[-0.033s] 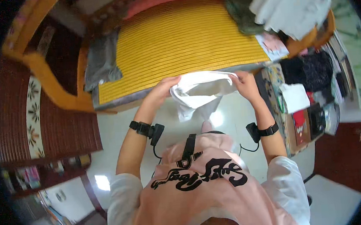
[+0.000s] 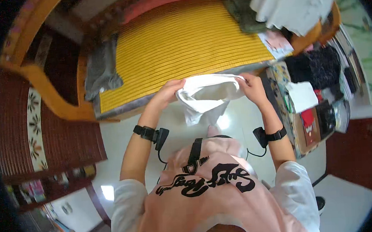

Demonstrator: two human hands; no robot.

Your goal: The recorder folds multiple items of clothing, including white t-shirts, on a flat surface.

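Observation:
Between my two hands hangs a white garment (image 2: 207, 80), its wide opening facing up and its lower part drooping over the floor; the kind of garment is not clear. My left hand (image 2: 171, 92) pinches the left edge of the opening, fingers closed on the cloth. On the opposite side, my right hand (image 2: 251, 87) grips the right edge, thumb and fingers closed on it. The cloth is stretched between them, in front of the near edge of a bed with a yellow slatted mat (image 2: 176, 39).
A grey cloth (image 2: 101, 70) lies at the bed's left end. White clothing (image 2: 292, 5) and a dark green cloth (image 2: 242, 13) are at its far right. Right of me, a low table holds a white cloth (image 2: 302, 96), black clothing (image 2: 320, 67) and a cardboard box (image 2: 310, 133).
The bed and table have shifted and turned slightly in view, as my head moved. Both hands keep their hold on the white garment, almost unmoved.

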